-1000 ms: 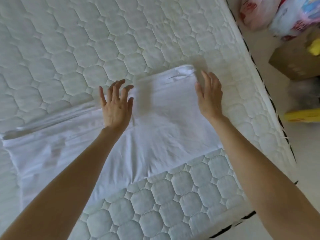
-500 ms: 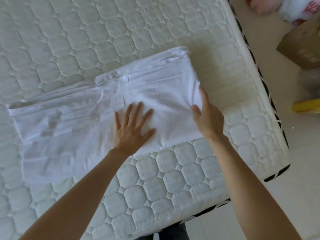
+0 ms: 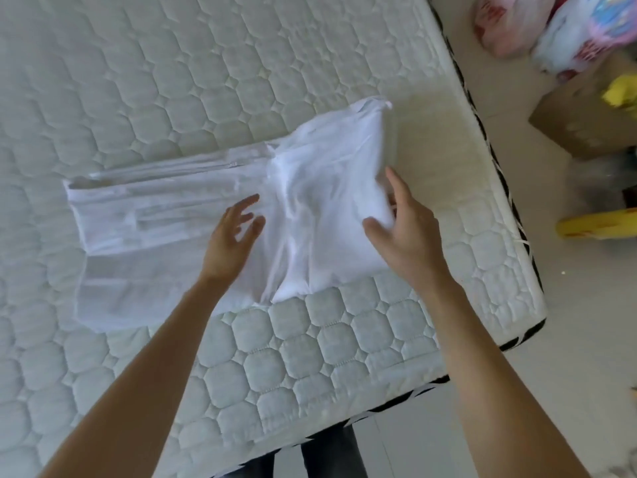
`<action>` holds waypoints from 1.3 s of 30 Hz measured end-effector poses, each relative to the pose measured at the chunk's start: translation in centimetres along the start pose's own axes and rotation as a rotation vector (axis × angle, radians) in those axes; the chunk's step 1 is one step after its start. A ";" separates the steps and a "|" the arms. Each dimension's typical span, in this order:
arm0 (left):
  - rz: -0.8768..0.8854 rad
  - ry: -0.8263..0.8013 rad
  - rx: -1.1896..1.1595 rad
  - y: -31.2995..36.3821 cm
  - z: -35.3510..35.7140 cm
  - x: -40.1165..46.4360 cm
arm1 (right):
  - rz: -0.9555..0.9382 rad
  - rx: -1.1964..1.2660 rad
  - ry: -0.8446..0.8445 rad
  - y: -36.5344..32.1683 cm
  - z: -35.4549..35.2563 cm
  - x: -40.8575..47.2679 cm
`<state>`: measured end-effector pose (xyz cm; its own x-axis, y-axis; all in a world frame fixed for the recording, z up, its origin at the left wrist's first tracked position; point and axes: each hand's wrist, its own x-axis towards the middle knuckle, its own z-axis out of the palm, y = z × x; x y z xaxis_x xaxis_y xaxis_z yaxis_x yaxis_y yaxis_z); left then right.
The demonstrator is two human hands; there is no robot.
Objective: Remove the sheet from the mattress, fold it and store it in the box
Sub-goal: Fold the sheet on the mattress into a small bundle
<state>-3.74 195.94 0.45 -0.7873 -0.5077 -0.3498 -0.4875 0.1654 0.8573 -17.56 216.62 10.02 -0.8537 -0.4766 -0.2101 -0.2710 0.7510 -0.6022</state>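
A white sheet (image 3: pixel 179 232), folded into a long band, lies across the bare quilted mattress (image 3: pixel 206 81). Its right end is bunched and raised off the mattress. My right hand (image 3: pixel 403 232) grips that right edge, thumb on top of the cloth and fingers under it. My left hand (image 3: pixel 231 243) hovers over the middle of the sheet with its fingers spread and relaxed, holding nothing. A brown cardboard box (image 3: pixel 586 122) stands on the floor to the right of the mattress.
The mattress corner (image 3: pixel 531 305) lies just right of my right hand. On the floor at the upper right are plastic bags (image 3: pixel 551 25). A yellow object (image 3: pixel 599 224) lies on the floor further down. My legs (image 3: pixel 310 457) show below the mattress edge.
My right hand has closed on the sheet's right edge and lifted it, bunching the cloth. My left hand has come up off the sheet and moved left.
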 end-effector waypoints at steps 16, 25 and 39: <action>-0.648 -0.095 -0.200 -6.5 -19.7 -3.6 | -0.236 0.014 -0.278 -20.6 25.9 -8.6; 0.075 0.247 0.102 -6.6 -20.8 -8.5 | 0.024 -0.225 -0.145 -13.5 22.4 -5.1; 0.153 0.331 0.729 -14.9 -18.0 -6.2 | -0.326 -0.681 -0.160 -12.2 28.5 -3.3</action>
<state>15.24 181.39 -3.33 -0.7685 -0.6395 -0.0210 -0.5963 0.7040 0.3857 1.23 196.01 -3.84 -0.6227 -0.7435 -0.2438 -0.7561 0.6520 -0.0568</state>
